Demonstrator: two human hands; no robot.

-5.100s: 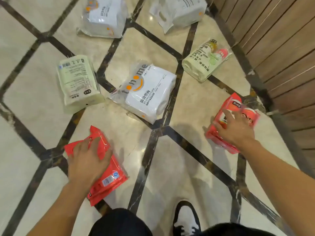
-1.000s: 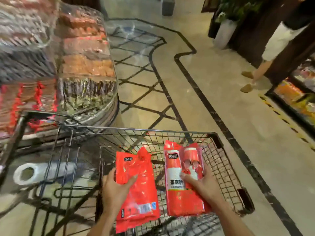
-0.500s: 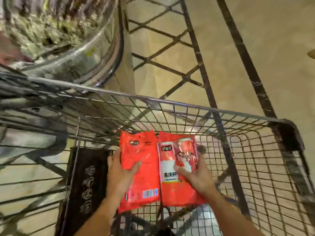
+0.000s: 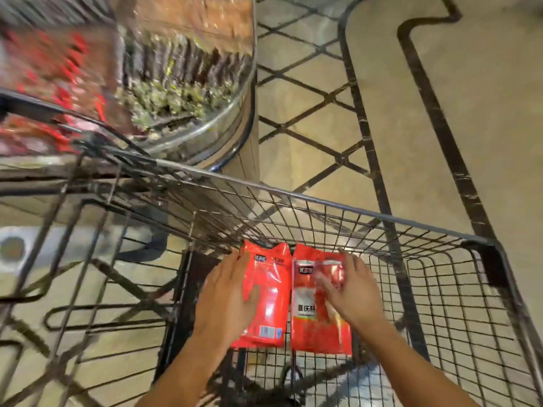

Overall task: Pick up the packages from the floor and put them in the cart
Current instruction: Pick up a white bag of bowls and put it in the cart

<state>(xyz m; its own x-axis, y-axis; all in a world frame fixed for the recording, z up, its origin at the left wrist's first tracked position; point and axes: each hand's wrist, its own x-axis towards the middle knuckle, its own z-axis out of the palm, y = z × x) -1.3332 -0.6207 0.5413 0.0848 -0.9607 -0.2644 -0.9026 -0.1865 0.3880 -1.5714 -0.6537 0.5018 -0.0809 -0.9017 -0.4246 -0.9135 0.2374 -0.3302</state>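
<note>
both hands (image 4: 226, 301) (image 4: 351, 292) spread flat on red packages (image 4: 269, 292) (image 4: 311, 324) in cart (image 4: 484, 259)

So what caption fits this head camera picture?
Two hands lay two red plastic packages side by side in wire cart.

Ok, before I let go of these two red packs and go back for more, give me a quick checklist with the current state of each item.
1. Both packs inside the wire shopping cart: ok, they are below its rim.
2. Red plastic pack with the barcode lying flat: ok, it appears flat on the mesh.
3. Red pack with the white label beside it, not overlapping: ok.
4. Left hand free to lift: cannot tell, palm is on the pack, fingers look loose.
5. Right hand released: cannot tell, motion blur hides the fingers.
6. Other packages in the cart: none visible in the part shown.
</note>
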